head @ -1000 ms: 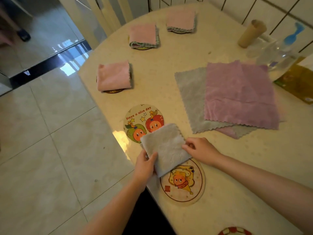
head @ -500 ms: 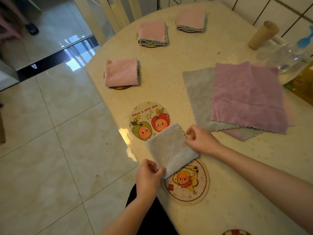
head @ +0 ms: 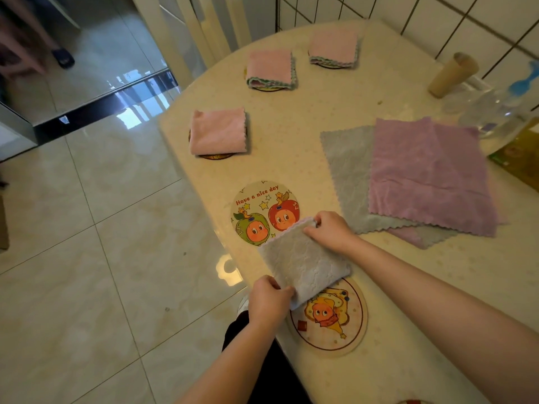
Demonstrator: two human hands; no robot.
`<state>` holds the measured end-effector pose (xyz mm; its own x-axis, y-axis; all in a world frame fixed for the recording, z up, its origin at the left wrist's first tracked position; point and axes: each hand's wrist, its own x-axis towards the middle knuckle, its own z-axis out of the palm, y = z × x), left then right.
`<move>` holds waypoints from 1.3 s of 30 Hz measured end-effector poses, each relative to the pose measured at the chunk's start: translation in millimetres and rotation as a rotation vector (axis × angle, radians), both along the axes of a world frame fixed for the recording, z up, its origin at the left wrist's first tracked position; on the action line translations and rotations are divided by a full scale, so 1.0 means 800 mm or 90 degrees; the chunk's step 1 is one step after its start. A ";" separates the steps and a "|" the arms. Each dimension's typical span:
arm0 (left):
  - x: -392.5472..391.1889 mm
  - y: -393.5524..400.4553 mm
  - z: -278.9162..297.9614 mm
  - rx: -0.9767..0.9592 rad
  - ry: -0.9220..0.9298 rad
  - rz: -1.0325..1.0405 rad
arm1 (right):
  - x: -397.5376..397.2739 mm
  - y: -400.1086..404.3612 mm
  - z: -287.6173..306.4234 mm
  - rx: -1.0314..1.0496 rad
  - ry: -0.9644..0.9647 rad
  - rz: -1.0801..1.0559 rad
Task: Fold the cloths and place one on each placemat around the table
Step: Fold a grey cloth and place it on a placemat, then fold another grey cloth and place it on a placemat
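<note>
**At the near table edge: grey cloth gripped at two corners**

Between two round placemats, near edge of the table [head: 379, 301]: folded grey cloth [head: 304, 265], pinched at its near corner by the left hand [head: 269, 300], fingers curled round the fabric. Far corner nipped by the right hand [head: 331, 230], thumb and fingers closed on the scalloped hem. Lying slantwise, overlapping the far rim of the near placemat [head: 328, 316] with its orange cartoon figure, and just touching the right rim of the "Have a nice day" placemat [head: 264, 212] with its green and red apple faces.

Further left and far along the table: three folded pink cloths, each sitting on its own mat — nearest one [head: 217, 132], middle one [head: 271, 68], farthest one [head: 334, 46].

Off to the right: flat purple cloth [head: 428, 173] spread over a flat grey cloth [head: 347, 167], another purple layer peeking out beneath.

Far right corner: cardboard tube [head: 452, 75], clear plastic bottle [head: 493, 112] with a blue top. Glossy tiled floor [head: 87, 258] to the left.
</note>
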<state>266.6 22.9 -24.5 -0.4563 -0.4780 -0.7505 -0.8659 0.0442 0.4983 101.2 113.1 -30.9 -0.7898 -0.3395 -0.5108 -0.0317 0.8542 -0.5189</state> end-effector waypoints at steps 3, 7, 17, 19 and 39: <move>-0.002 -0.010 0.012 0.089 0.064 0.036 | -0.002 0.003 0.006 -0.056 -0.010 -0.048; -0.017 -0.056 0.030 0.162 0.143 0.087 | -0.019 -0.006 0.014 -0.192 -0.062 -0.162; -0.077 -0.184 0.010 0.078 0.167 0.046 | -0.053 -0.084 0.002 -0.196 -0.024 -0.246; -0.083 -0.195 0.000 0.011 0.150 -0.020 | -0.055 -0.090 -0.003 -0.161 -0.012 -0.253; -0.170 -0.145 0.016 -0.434 0.351 -0.769 | -0.034 0.014 0.018 0.081 0.290 -0.136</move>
